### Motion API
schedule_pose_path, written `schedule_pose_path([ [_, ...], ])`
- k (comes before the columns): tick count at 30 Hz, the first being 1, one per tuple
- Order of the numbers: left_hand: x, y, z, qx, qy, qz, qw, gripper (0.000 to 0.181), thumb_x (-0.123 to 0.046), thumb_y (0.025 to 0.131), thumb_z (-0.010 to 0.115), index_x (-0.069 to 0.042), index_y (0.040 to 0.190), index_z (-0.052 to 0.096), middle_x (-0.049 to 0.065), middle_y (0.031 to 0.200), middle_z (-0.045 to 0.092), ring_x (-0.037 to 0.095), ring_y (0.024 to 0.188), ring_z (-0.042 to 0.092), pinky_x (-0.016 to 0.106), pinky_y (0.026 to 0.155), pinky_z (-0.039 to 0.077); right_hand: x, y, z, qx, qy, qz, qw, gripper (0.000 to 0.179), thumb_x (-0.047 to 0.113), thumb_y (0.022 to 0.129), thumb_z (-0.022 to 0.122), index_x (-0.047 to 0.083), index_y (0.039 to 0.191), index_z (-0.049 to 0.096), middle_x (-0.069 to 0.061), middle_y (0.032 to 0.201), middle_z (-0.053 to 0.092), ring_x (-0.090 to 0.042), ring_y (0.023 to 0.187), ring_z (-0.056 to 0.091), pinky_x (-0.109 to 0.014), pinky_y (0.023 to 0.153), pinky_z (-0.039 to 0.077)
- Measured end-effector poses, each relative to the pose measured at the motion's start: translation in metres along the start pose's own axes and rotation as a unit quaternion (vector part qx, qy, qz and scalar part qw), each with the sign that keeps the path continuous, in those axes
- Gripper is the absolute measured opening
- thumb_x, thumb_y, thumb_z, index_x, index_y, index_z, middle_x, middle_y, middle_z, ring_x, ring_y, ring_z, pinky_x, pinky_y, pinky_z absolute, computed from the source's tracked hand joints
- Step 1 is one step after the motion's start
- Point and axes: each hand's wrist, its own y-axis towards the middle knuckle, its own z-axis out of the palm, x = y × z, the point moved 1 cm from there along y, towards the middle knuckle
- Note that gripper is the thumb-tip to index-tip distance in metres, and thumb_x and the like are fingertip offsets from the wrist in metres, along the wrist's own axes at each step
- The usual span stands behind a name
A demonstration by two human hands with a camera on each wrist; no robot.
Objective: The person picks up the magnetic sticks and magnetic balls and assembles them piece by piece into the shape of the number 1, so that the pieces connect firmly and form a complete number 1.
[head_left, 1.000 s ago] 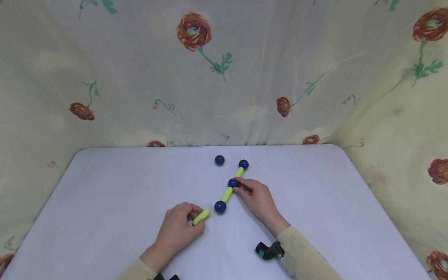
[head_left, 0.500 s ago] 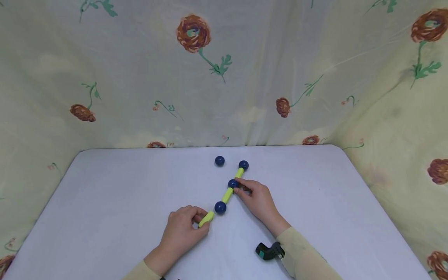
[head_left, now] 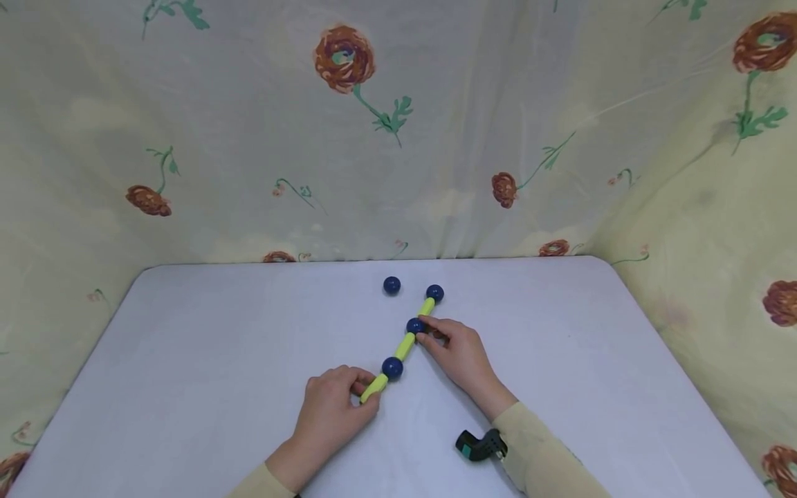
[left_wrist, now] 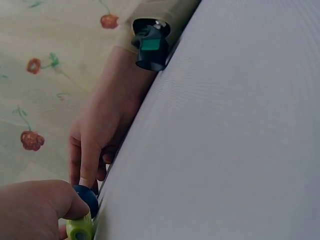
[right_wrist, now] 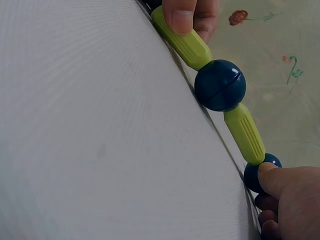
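Note:
My left hand (head_left: pixel 336 408) pinches a yellow-green rod (head_left: pixel 374 389) between thumb and fingers. That rod's far end meets the nearest dark blue ball (head_left: pixel 392 368), as the right wrist view also shows. From this ball a second yellow-green rod (head_left: pixel 405 346) runs to the middle blue ball (head_left: pixel 415 326), which my right hand (head_left: pixel 459 353) grips with thumb and fingers. Beyond it, a third rod (head_left: pixel 426 306) leads to a far blue ball (head_left: pixel 435 293). Rods and balls form one slanting line on the table. In the left wrist view the held rod (left_wrist: pixel 80 227) shows a round socket at its near end.
A loose blue ball (head_left: pixel 391 285) lies at the back, left of the chain's far end. The white table (head_left: pixel 236 332) ends at a flowered curtain (head_left: pixel 436 138). A black wrist camera (head_left: pixel 479 445) sticks out from the right sleeve (head_left: pixel 548 449).
My left hand has moved right and slightly away from me, bringing its rod up against the nearest blue ball. The right hand keeps its grip on the middle ball.

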Motion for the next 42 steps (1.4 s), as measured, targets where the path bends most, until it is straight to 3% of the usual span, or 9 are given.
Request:
schedule_pose_path([
  [19,-0.0051,-0.0016,0.0023,0.003,-0.004,-0.023,0.9997,0.019,-0.029,0.080,0.080,-0.020,0.097,0.076,-0.013,0.076,0.063,0.003,0.072,0.054,0.035,0.080,0.035,-0.0025,-0.0012,0.0021,0.001,-0.008,0.008,0.9999,0.033,0.031,0.096,0.073,0.023,0.128,0.072,0.002,0.104,0.075,-0.009,0.086,0.061,-0.027,0.075,0.053],
  [42,-0.0063,-0.0016,0.0003,0.004,0.003,-0.021,0.9998,0.022,-0.031,0.081,0.080,-0.021,0.099,0.075,-0.013,0.077,0.062,0.003,0.070,0.052,0.034,0.079,0.035,0.0012,-0.0049,-0.0031,-0.009,0.000,0.006,0.9999,0.038,0.031,0.096,0.073,0.019,0.132,0.069,-0.001,0.106,0.072,-0.009,0.083,0.060,-0.023,0.073,0.053],
])
